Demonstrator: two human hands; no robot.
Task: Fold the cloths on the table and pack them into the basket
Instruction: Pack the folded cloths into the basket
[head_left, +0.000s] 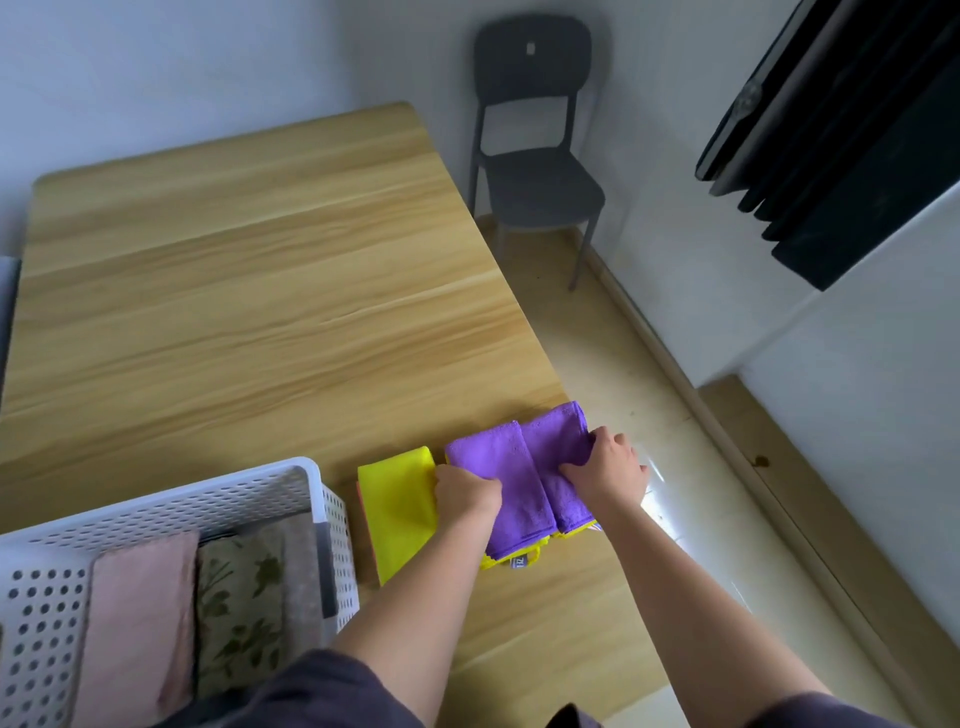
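A purple cloth (524, 488) with yellow trim lies folded near the right edge of the wooden table (249, 291). My right hand (610, 470) grips its right fold. My left hand (465, 491) is curled on the purple cloth's left edge, where it meets a folded yellow cloth (397, 506). A white perforated basket (171, 499) stands at the lower left. It holds a folded pink cloth (140, 629), a floral cloth (239, 608) and a grey-brown cloth (301, 577).
A dark chair (535, 150) stands beyond the table's far right corner. The tiled floor (691, 514) runs along the table's right edge. A black curtain (852, 124) hangs on the wall at the upper right.
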